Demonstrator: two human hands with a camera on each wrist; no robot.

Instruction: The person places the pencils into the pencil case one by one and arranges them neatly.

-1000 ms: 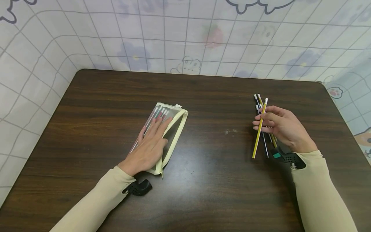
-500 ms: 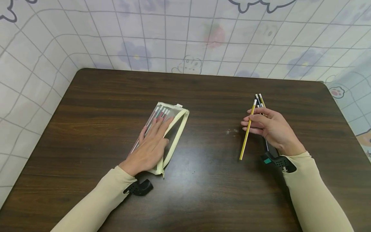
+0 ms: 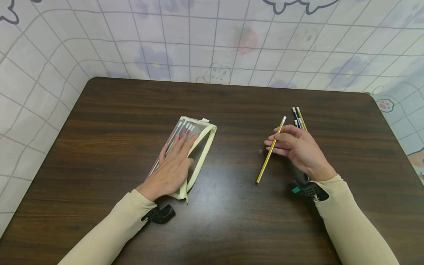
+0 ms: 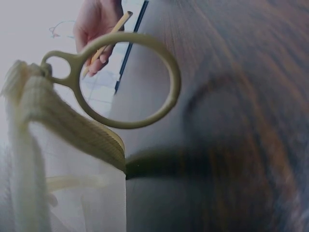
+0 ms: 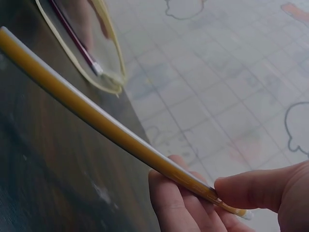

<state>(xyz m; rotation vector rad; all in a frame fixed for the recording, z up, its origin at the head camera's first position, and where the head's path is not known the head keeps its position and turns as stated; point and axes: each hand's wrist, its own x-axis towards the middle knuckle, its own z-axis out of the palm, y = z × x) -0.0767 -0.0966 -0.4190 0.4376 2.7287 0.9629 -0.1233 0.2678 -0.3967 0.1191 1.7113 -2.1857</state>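
My right hand [image 3: 294,147] pinches a yellow pencil [image 3: 266,162] between thumb and fingers, near its white eraser end. In the right wrist view the pencil [image 5: 96,111] slants across, its eraser at the lower right. Flat on a see-through pencil case [image 3: 202,156] with pale yellow edging rests my left hand [image 3: 170,165], fingers straight. The case's zipped side gapes open. Several pencils [image 3: 185,127] with white ends lie inside, partly under the fingers. The left wrist view shows the zip's ring pull [image 4: 126,123] close up, with the right hand [image 4: 99,24] and pencil beyond.
Beyond the right hand lie several more pencils [image 3: 299,117], dark and yellow, partly hidden by it. The dark wooden table [image 3: 132,103] ends at a wall sheet [image 3: 198,48] with a grid pattern. A black wrist device [image 3: 160,214] sits at the left cuff.
My right hand has moved left with the yellow pencil, away from the other pencils, and the pencil tilts more. The left hand has stayed on the case.
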